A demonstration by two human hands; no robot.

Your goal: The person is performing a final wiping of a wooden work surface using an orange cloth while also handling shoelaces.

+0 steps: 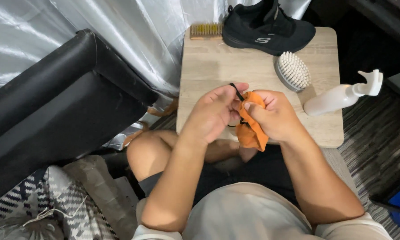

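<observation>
My left hand [215,111] and my right hand [273,115] meet over the near edge of a small wooden table [218,66]. Between them is an orange cloth [252,129], gripped by my right hand and hanging down below it. My left hand pinches a thin black cord [236,91] that runs into the cloth. A black sneaker [267,24] stands at the table's far side. A white-bristled scrub brush [292,71] lies near its right edge, close to my right hand.
A wooden brush with tan bristles [206,31] lies at the table's far left corner. A white spray bottle [342,95] lies on its side at the right edge. A black sofa arm [53,102] is at left, a patterned cushion [62,200] below it.
</observation>
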